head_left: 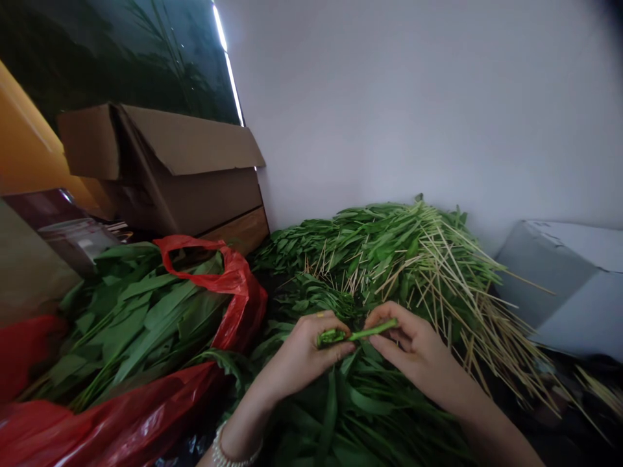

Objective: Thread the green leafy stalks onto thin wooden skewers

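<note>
My left hand [304, 353] is closed around a small bunch of green stems [331, 336], whose ends poke out beside the thumb. One green stem [372, 329] slants from that bunch toward my right hand [409, 340], which pinches it between thumb and fingers. Long green leaves [360, 405] spread below both hands. Beyond them lies a big heap of leafy plants [389, 227] with many pale thin sticks [452, 279] poking out to the right. Whether the sticks are the plants' own stems I cannot tell.
At my left, an open red plastic bag [243, 292] holds more leafy stems [150, 305]. A cardboard box [204, 194] with raised flaps stands behind it, near a dark window [160, 58]. A white box [579, 298] stands at the right against the pale wall [413, 104].
</note>
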Tool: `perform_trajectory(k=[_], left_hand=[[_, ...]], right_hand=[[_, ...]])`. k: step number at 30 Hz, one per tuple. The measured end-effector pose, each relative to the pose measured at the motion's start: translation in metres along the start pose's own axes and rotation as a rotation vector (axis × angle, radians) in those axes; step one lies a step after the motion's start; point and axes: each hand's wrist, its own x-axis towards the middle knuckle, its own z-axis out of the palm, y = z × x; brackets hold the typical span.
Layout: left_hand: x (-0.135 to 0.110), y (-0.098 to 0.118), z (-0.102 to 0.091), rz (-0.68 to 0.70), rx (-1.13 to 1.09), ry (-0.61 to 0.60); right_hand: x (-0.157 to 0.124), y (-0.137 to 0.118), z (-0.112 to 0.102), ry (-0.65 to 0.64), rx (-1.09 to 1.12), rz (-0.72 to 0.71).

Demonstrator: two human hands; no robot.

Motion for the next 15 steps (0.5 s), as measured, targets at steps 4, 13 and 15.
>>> perform_trajectory(k=[4,13,15], left_hand=[[-0.002,-0.002,0.005,0.07,0.233,0.01],[-0.001,-0.011,0.022,0.184,0.56,0.158],[0.0,-0.009,0.02,0.14,0.433,0.214]], right_hand=[[0.001,0.001,0.004,0.048,0.005,0.011],[0.003,0.016,0.004,0.033,-0.027,0.048],[0.002,0.015,0.004,0.022,-0.031,0.048]])
